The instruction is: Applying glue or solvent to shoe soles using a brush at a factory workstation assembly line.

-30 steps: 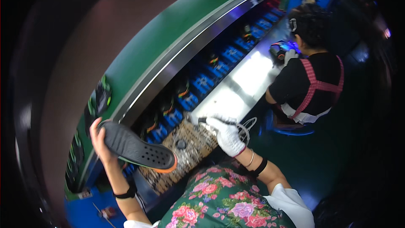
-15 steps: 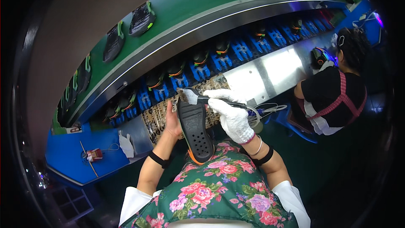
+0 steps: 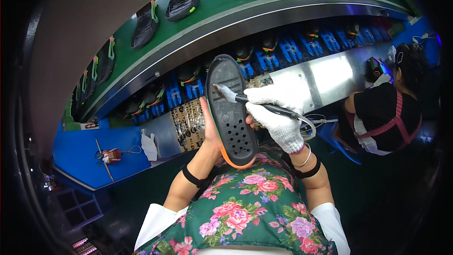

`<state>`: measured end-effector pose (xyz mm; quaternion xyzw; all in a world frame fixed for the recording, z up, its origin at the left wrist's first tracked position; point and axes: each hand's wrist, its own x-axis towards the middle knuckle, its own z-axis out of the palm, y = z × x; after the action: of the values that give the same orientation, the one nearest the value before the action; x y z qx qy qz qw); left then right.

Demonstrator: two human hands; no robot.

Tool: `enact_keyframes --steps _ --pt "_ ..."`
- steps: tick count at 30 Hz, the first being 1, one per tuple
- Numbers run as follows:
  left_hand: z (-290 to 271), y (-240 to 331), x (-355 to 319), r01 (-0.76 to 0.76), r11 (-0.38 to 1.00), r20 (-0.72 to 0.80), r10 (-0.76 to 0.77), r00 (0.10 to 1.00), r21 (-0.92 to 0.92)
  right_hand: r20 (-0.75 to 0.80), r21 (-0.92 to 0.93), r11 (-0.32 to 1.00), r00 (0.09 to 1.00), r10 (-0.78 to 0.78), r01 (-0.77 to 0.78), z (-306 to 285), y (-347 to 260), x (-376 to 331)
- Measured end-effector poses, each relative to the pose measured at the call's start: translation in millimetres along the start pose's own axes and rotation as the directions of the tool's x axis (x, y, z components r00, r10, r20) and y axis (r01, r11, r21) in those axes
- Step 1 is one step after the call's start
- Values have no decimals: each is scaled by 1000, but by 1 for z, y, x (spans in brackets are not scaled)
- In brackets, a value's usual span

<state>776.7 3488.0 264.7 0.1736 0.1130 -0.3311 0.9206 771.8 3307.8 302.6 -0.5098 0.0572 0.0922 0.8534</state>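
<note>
A black shoe sole (image 3: 226, 108) with an orange heel edge is tilted up in front of me, its grooved and dotted face toward me. My bare left hand (image 3: 211, 130) is closed around it, the palm along its left edge and fingertips showing at its right edge. In a white knit glove, my right hand (image 3: 281, 120) grips a brush (image 3: 240, 98) with a dark handle, from which a pale tube (image 3: 309, 125) loops. The brush's bristles touch the grooved upper part of the sole.
Black soles (image 3: 145, 26) lie along a green conveyor belt (image 3: 245, 2). Below it, shoes sit among a row of blue racks (image 3: 289, 49). A metal worktop (image 3: 325, 73) and taped cardboard (image 3: 188, 123) lie ahead. A blue table (image 3: 75, 153) is at left; a co-worker (image 3: 384, 118) sits at right.
The sole has come up and slightly right, showing more of its face. My right hand has shifted right, and the brush tip has moved from the sole's upper edge onto its grooved face.
</note>
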Motion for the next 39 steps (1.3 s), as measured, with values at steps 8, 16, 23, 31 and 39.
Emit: enact_keyframes --steps 8,16,23,31,39 --pt "25 -13 19 -215 952 149 251 957 -220 373 -534 338 575 -729 775 -2 -42 28" --pt "22 -37 32 -235 944 260 294 920 -233 574 -642 51 524 -630 765 -7 -38 14" --pt "13 -43 32 -330 928 179 360 916 -176 341 -497 406 603 -721 767 -19 -46 10" --pt "3 -38 45 -308 944 257 329 908 -121 441 -414 448 605 -663 793 -28 -42 11" --pt "-34 -38 47 -349 934 109 340 934 76 430 -490 308 533 -729 816 -22 -32 2"
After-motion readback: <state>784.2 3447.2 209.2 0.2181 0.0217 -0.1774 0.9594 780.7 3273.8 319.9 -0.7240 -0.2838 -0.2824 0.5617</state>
